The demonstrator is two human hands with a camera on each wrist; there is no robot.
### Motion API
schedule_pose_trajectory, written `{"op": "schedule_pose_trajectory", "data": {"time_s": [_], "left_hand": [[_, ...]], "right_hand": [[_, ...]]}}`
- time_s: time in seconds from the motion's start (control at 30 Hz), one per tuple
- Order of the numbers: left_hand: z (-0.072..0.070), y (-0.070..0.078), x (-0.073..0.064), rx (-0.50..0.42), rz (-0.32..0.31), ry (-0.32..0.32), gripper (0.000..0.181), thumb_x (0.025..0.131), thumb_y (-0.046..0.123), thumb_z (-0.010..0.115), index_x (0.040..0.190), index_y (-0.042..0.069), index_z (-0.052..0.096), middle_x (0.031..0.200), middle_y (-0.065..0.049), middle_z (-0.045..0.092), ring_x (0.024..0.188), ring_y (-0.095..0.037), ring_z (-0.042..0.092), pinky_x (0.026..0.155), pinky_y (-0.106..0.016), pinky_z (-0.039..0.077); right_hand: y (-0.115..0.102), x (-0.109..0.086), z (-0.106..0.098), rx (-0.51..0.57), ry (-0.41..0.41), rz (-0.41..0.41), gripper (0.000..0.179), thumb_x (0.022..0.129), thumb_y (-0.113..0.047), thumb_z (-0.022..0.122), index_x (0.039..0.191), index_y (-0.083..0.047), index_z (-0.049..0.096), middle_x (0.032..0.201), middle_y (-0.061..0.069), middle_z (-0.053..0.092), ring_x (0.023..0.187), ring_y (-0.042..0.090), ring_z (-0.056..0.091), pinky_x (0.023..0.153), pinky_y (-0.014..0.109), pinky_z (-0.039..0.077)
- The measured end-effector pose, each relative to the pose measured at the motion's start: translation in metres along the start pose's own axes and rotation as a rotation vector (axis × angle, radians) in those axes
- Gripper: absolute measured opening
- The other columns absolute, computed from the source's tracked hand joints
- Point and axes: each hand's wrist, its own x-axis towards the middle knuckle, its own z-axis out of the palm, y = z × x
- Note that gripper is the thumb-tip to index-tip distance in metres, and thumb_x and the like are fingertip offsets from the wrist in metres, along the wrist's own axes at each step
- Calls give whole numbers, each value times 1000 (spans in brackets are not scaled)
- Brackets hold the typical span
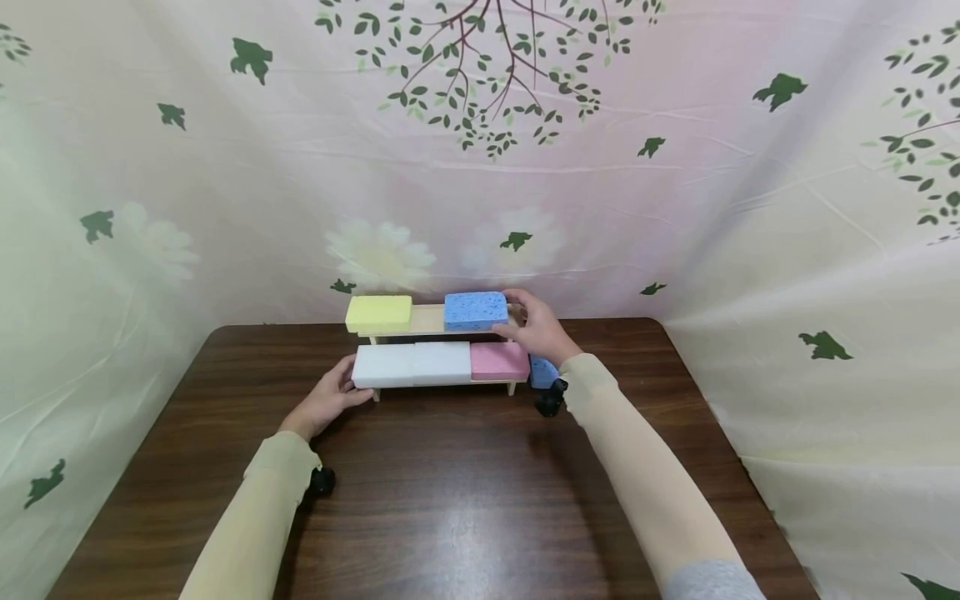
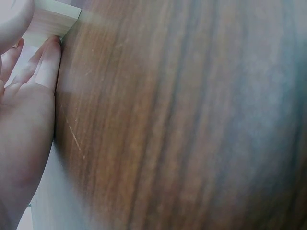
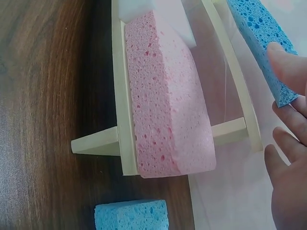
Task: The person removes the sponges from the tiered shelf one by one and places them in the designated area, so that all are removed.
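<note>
A two-tier wooden rack stands at the back of the table. On its upper tier lie a yellow sponge and, apart from it, a blue sponge. My right hand pinches that blue sponge by its right end, thumb in front and fingers behind. Along the lower tier sit two white foam blocks and a pink sponge, side by side. My left hand grips the rack's lower left end beside the white blocks; its fingers reach the pale wood in the left wrist view.
Another blue sponge rests on the brown table, just right of the rack, partly behind the right wrist. A patterned cloth hangs close behind the rack and along both sides. Each wrist carries a black camera.
</note>
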Motion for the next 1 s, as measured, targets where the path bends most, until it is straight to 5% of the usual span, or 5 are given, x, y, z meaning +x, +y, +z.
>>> {"op": "schedule_pose_trajectory", "data": {"time_s": [1.0], "left_hand": [[0,0,0,33,-15,-1,88,97,7,76,166,5,20,162,-26,37,145,-40,43,104,-20,46]], "right_hand": [[20,-24,-30,14,46,15,71,96,-31,81,156,-16,47,157,14,50,144,39,46,113,59,45]]}}
